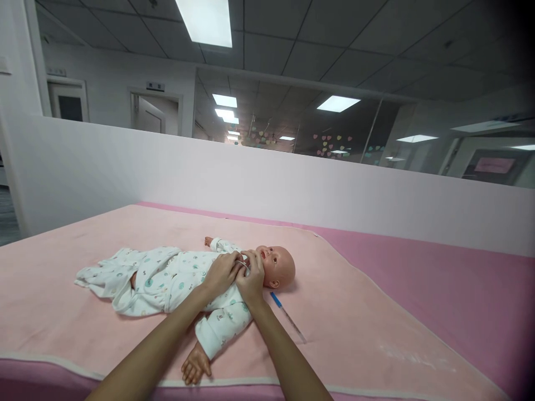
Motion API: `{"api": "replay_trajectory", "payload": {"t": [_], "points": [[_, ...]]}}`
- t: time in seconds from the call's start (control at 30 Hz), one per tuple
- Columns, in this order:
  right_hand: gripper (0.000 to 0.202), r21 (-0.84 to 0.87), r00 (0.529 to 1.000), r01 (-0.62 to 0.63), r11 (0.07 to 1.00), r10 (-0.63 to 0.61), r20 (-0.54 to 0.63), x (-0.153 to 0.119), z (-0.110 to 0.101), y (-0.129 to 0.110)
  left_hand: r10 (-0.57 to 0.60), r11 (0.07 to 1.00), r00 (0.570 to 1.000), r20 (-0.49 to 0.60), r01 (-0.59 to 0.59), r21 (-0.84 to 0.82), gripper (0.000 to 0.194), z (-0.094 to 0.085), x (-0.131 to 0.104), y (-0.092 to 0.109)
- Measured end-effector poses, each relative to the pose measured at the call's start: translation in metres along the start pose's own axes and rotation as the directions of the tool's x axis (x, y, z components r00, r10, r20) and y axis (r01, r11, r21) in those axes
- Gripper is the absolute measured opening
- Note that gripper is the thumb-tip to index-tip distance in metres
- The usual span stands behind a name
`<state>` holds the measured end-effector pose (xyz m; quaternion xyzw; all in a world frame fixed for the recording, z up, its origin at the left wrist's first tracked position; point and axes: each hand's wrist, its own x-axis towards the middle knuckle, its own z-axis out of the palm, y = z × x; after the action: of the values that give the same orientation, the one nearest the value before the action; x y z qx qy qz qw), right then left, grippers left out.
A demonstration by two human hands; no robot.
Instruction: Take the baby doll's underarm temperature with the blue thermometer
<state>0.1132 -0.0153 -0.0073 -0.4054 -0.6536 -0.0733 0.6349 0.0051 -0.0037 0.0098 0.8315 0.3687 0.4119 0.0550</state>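
A baby doll [279, 266] lies on its back with its head to the right, dressed in a white printed baby outfit [184, 278]. My left hand [223, 273] rests over the doll's upper chest, fingers bent and closed on the fabric at the neckline. Right beside it, below the doll's chin, my right hand [252, 278] pinches the same collar. A thin pale edge of the collar shows between the two hands; the exact grip is partly hidden by the fingers. One doll arm reaches toward me, its bare hand [196, 365] palm down near the front edge.
A slim clear stick with a blue end [288, 317], perhaps a thermometer or pen, lies near the doll's head. Under everything is a peach blanket [368, 334] on a pink mat [460, 278]. Behind stands a low white wall [292, 186] with glass above part of it.
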Motion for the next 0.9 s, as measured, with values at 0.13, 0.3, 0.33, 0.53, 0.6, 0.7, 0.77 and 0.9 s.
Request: {"api": "replay_trajectory", "payload": {"t": [0.13,0.3,0.33,0.53,0.6,0.7,0.77,0.9], "points": [[0.042,-0.008,1.0,-0.023,1.0,0.023,-0.014,-0.001,-0.001,0.001,-0.008,0.995,1.0,0.0,0.008,-0.097,0.01,-0.003,0.0,0.0],[0.039,-0.012,0.999,-0.027,1.0,0.026,-0.036,-0.001,-0.002,0.001,-0.012,0.991,1.0,-0.018,0.01,-0.135,0.016,-0.002,0.001,-0.002],[0.039,-0.013,0.999,-0.026,1.0,0.025,-0.04,-0.001,-0.002,0.001,-0.014,0.992,1.0,-0.022,0.012,-0.128,0.015,-0.001,0.001,-0.003],[0.036,0.004,0.999,-0.015,1.0,0.015,-0.05,0.0,-0.003,-0.003,-0.019,0.994,0.999,-0.034,0.015,-0.108,0.016,-0.001,-0.001,-0.002],[0.035,0.006,0.999,-0.006,1.0,0.007,-0.052,0.0,-0.003,-0.004,-0.028,0.991,0.999,-0.037,0.023,-0.131,0.016,-0.001,-0.002,-0.001],[0.035,-0.005,0.998,0.019,1.0,-0.019,-0.062,-0.001,-0.003,-0.002,-0.046,0.969,0.998,-0.039,0.035,-0.246,0.02,-0.002,0.0,-0.001],[0.036,-0.01,0.996,0.04,0.999,-0.041,-0.078,-0.002,-0.003,-0.001,-0.075,0.925,0.995,-0.061,0.047,-0.376,0.022,-0.007,0.002,-0.002],[0.035,-0.002,0.993,0.061,0.998,-0.061,-0.098,-0.001,-0.005,-0.002,-0.165,0.877,0.957,-0.237,0.032,-0.48,0.015,-0.027,0.003,-0.008]]}}
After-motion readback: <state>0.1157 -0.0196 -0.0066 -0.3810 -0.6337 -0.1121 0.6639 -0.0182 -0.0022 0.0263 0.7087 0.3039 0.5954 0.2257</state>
